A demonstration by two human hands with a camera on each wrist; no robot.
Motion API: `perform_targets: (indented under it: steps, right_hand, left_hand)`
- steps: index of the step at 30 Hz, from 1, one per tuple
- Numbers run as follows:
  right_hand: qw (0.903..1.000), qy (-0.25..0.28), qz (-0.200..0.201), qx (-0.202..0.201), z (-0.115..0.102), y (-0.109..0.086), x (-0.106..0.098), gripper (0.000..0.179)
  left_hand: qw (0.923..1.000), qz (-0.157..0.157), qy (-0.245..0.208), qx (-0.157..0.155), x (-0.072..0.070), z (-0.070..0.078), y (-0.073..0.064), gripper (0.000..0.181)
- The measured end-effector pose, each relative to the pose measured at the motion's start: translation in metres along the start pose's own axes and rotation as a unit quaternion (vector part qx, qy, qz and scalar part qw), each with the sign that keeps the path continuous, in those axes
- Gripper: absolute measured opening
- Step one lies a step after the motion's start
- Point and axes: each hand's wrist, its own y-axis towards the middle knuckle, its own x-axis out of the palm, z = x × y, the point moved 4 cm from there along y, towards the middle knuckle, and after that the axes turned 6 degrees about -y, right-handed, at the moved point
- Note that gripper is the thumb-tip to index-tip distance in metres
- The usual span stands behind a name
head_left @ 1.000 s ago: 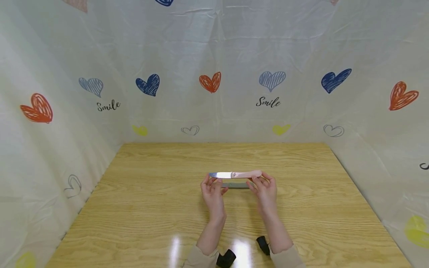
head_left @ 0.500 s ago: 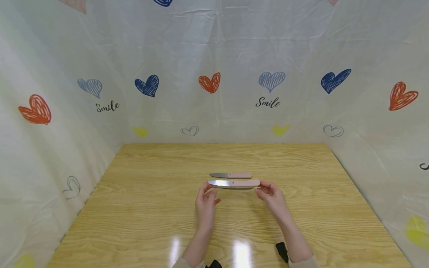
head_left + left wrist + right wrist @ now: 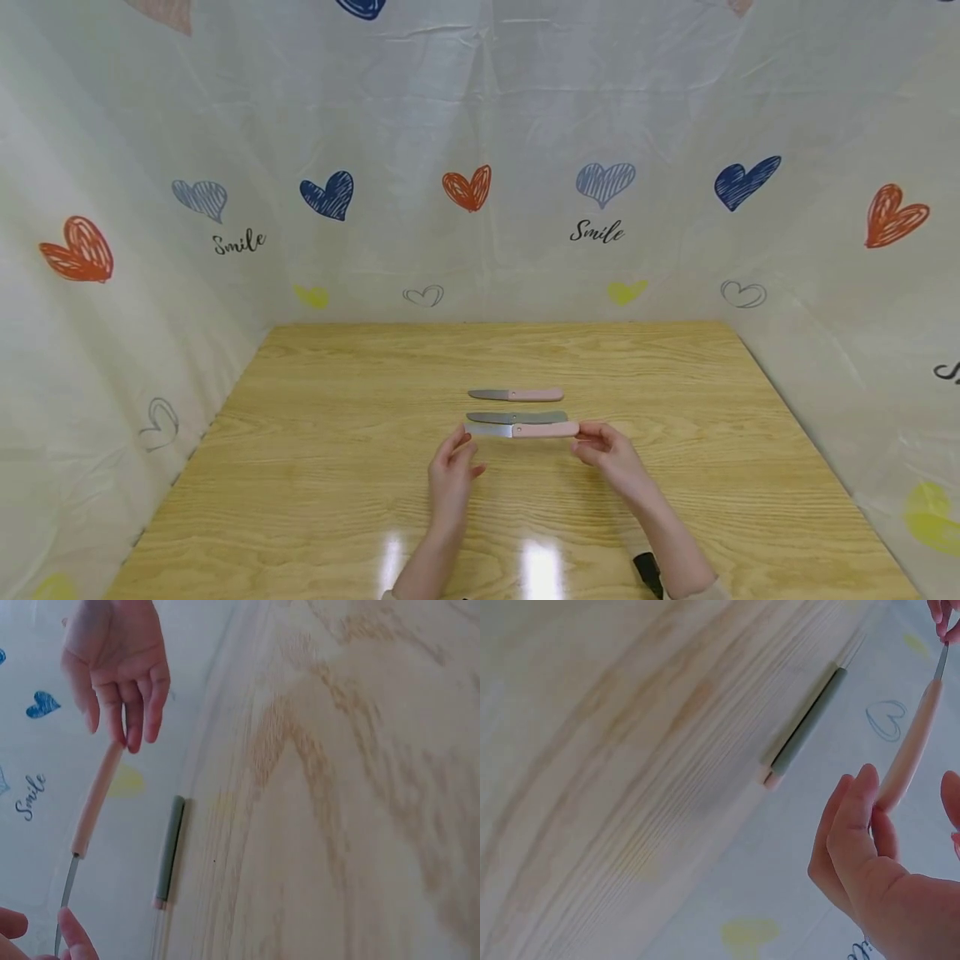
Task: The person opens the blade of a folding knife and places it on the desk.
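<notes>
In the head view, a knife with a pale pink handle (image 3: 546, 430) and a shiny blade is held level across the front of two others. The left hand (image 3: 450, 477) holds it at the blade tip; the right hand (image 3: 617, 460) holds the handle's end with its fingertips. Just behind is a knife with a grey-green handle (image 3: 542, 417), lying on the table. Farther back lies a second pink-handled knife (image 3: 537, 395), parallel to it. All the blades point left. In the right wrist view the raised pink handle (image 3: 911, 750) runs up from the right hand's fingers.
The wood-grain table (image 3: 360, 392) stretches around the hands. A pale sheet (image 3: 480, 100) printed with hearts and "Smile" hangs along its back and sides. A black wrist piece (image 3: 648, 573) shows beside the right forearm.
The held pink knife has come down and toward the front edge, from above the other knives to in front of them. The far pink knife and the grey-green one have come into view.
</notes>
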Motion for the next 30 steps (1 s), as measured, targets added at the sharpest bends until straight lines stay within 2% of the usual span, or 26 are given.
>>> perform_targets:
  steps: [6, 10, 15, 24, 30]
  right_hand:
    - [0.9983, -0.041, -0.040, -0.008, 0.004, 0.002, -0.004, 0.051]
    - [0.9963, -0.056, -0.065, 0.003, 0.005, 0.002, -0.004, 0.058]
    - [0.9920, -0.096, -0.078, 0.024, 0.007, 0.003, -0.001, 0.064]
    - [0.9879, -0.106, -0.103, 0.046, 0.014, 0.005, 0.004, 0.072]
    - [0.9862, -0.114, -0.108, 0.052, 0.016, 0.007, 0.006, 0.072]
  left_hand:
    - [0.9992, -0.027, 0.023, -0.020, -0.005, -0.001, 0.002, 0.044]
    - [0.9972, -0.051, 0.049, -0.026, -0.006, -0.003, 0.005, 0.045]
    - [0.9941, -0.064, 0.082, -0.031, -0.006, -0.004, 0.010, 0.045]
    - [0.9849, -0.101, 0.130, -0.055, -0.011, -0.009, 0.014, 0.050]
    - [0.9786, -0.129, 0.156, -0.039, -0.015, -0.010, 0.017, 0.054]
